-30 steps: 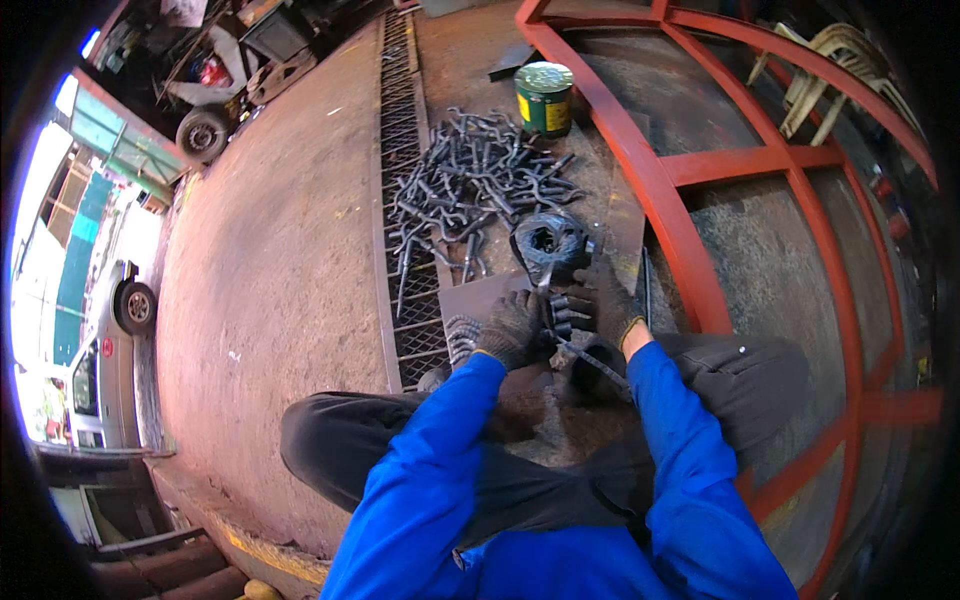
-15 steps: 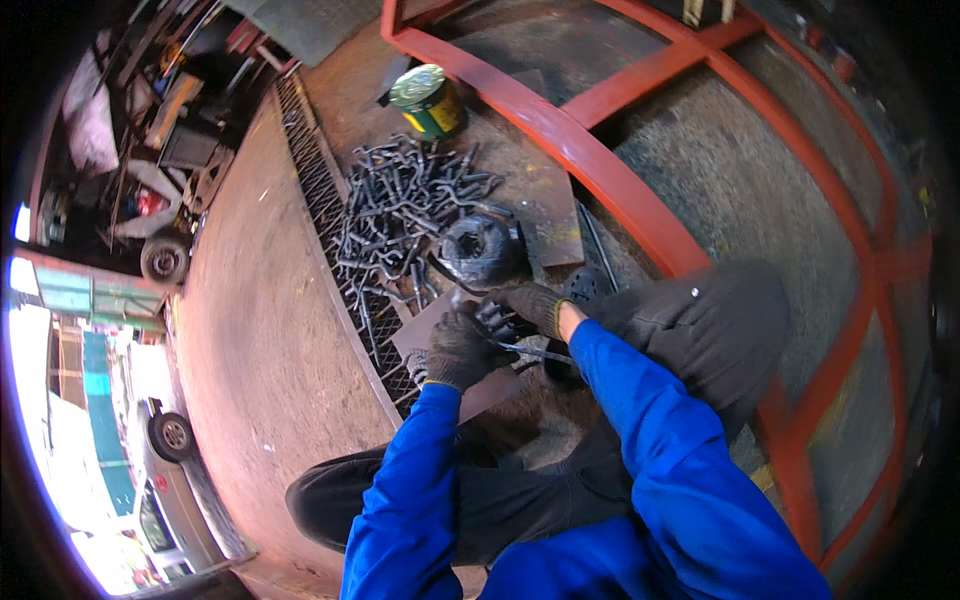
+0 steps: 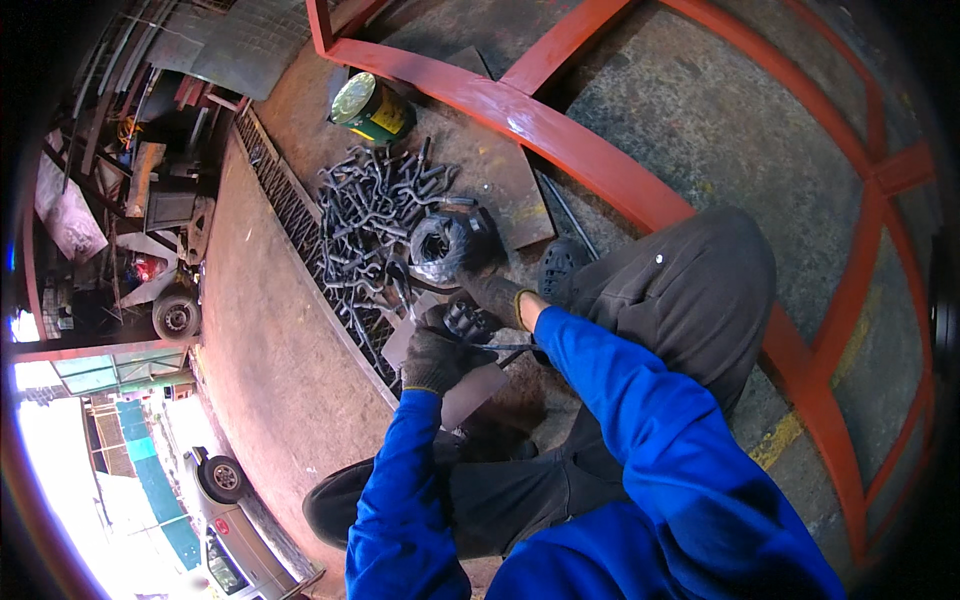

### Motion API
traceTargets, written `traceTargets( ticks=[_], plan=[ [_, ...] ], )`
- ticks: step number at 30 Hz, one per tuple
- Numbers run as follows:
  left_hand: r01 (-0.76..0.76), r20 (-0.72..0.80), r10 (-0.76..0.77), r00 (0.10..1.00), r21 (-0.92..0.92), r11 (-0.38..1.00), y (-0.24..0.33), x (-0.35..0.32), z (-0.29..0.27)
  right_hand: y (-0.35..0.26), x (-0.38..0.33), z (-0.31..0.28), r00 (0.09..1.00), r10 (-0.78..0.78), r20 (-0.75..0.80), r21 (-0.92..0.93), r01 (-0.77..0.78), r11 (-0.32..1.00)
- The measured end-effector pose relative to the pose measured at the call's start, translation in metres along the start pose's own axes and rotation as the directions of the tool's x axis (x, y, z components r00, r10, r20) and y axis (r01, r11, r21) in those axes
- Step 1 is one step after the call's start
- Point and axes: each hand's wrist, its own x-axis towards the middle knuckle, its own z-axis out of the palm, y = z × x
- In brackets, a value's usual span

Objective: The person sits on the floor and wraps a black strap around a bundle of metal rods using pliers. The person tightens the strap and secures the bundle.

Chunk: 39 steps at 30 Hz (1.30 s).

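A bundle of dark metal rods (image 3: 468, 319), their round ends facing me, lies between my hands above my crossed legs. My left hand (image 3: 437, 357), in a dark knit glove, is closed round its near left side. My right hand (image 3: 500, 298), gloved too, is curled against its far right side; its fingertips are partly hidden, so what they pinch cannot be made out. Thin rod ends stick out to the right below the bundle. Just beyond the hands sits a shiny dark ring-shaped roll (image 3: 440, 246). A heap of bent metal rods (image 3: 375, 205) spreads behind it.
A green and yellow bucket (image 3: 380, 108) stands beyond the heap. A red metal frame (image 3: 620, 180) crosses the right side. Expanded metal mesh (image 3: 275, 170) runs along the left, and a flat plate (image 3: 470, 398) lies under the hands. A parked vehicle (image 3: 240, 545) is at lower left.
The view has shifted, so the scene sits differently in the picture. Both hands stay at the bundle, with its rod ends now turned more toward me. The right hand is slightly nearer the roll.
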Motion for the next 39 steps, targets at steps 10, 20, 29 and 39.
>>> traceTargets(
  ticks=[10,20,29,39],
  plan=[
    [-0.013,-0.137,0.069,0.988,0.375,0.927,0.026,0.000,0.001,0.004,-0.003,0.032,0.973,-0.207,-0.105,-0.459,0.138,0.878],
    [0.085,-0.117,-0.046,0.992,0.356,0.931,0.047,-0.006,-0.003,0.005,-0.015,0.028,0.915,-0.398,-0.068,-0.549,0.299,0.781],
    [-0.002,-0.193,0.080,0.978,0.374,0.927,0.024,-0.008,0.011,0.015,-0.003,0.026,0.949,-0.109,-0.296,-0.536,-0.071,0.841],
    [-0.007,-0.236,0.080,0.969,0.295,0.955,0.023,-0.009,0.013,-0.042,-0.017,0.027,0.884,-0.088,-0.459,-0.082,0.056,0.995]
  ],
)
